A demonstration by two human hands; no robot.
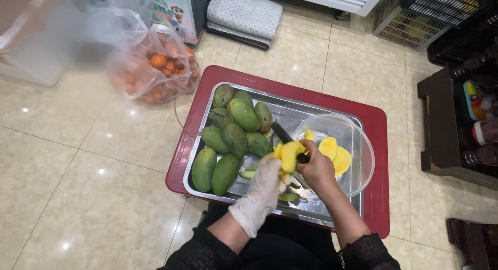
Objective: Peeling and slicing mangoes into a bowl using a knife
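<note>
Gloved left hand (263, 189) curled round peeled mango (290, 153), right hand (316, 169) fisted on knife (284, 135), both over tray (290, 112), wrists bent inward.

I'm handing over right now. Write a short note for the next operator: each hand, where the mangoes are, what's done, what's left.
Left hand, in a thin glove, holds a partly peeled mango above the steel tray.
Right hand grips a dark-bladed knife against that mango.
Done: yellow mango slices lie in the clear bowl; green peel strips lie on the tray.
Left: about ten whole green mangoes piled at the tray's left end, unpeeled.
</note>
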